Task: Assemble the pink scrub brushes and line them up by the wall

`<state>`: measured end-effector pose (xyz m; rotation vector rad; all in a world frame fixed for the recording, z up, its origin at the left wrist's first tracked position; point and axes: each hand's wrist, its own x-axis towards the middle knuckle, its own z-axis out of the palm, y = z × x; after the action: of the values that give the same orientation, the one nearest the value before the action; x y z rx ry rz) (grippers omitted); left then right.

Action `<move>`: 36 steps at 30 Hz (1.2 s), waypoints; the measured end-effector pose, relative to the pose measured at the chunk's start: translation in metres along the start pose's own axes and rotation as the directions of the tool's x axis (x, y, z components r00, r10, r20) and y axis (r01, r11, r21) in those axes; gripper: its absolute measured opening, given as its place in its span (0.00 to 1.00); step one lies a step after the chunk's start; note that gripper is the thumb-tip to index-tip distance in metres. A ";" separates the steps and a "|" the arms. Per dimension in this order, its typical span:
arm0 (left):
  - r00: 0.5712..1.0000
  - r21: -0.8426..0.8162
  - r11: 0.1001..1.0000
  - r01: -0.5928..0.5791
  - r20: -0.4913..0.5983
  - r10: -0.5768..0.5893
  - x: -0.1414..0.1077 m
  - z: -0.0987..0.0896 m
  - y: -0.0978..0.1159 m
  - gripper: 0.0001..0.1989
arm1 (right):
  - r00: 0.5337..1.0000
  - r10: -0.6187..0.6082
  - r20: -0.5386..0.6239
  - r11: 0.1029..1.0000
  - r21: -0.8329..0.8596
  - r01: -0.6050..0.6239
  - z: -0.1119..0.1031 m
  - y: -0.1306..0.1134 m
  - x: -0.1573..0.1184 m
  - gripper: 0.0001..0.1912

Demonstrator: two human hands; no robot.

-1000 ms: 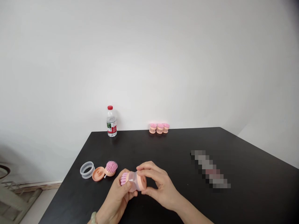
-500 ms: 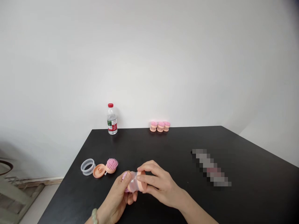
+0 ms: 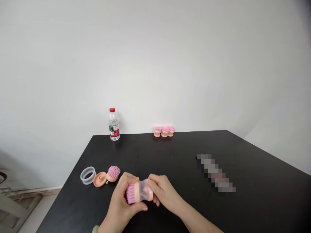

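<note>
Pink bristles (image 3: 130,194) face left on the brush (image 3: 139,191) I have held over the near part of the tabletop (image 3: 155,155); both my hands are closed on it, the left hand (image 3: 119,202) curled around the bristle end with thumb below and fingers above, the right hand (image 3: 167,192) pinching the base end, its thumb on the clear sleeve (image 3: 143,190); bristles, sleeve and peach base sit in line, so I judge this one whole or nearly so, though from here I cannot tell whether the base is fully seated; three small brushes (image 3: 165,131) stand complete by the wall (image 3: 155,64), right of the bottle (image 3: 114,129); what lies apart is one set at the left, a clear ring (image 3: 88,182), a peach disc (image 3: 99,180) and a bristle head (image 3: 113,173), none of them joined as far as I can see.
</note>
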<state>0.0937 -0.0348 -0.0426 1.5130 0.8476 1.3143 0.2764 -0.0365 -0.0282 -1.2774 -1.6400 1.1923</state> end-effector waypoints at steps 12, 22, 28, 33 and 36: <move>0.994 0.155 0.987 0.034 -0.104 -0.018 0.006 -0.005 -0.003 0.24 | 0.953 -0.302 0.007 0.952 -0.053 0.301 -0.013 -0.010 -0.003 0.20; 0.980 0.323 0.935 -0.147 -0.083 0.183 0.006 -0.004 -0.002 0.15 | 0.978 -0.163 0.130 0.981 0.127 0.147 -0.014 0.002 0.008 0.23; 0.996 0.478 0.876 -0.060 -0.033 0.086 0.006 -0.013 -0.017 0.23 | 0.823 -0.534 0.194 0.765 -0.306 0.568 -0.019 -0.010 0.012 0.29; 0.992 0.529 0.843 -0.097 -0.019 0.126 0.003 -0.014 -0.028 0.21 | 0.863 -0.460 0.209 0.779 -0.370 0.506 -0.016 -0.008 0.024 0.29; 0.984 0.501 0.852 -0.149 -0.006 0.176 0.001 -0.010 -0.033 0.29 | 0.924 -0.368 0.106 0.840 -0.389 0.379 -0.021 -0.001 0.042 0.25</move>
<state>0.0865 -0.0211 -0.0730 1.9979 1.1807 1.3208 0.2852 0.0086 -0.0210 -1.1007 -2.1149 0.6522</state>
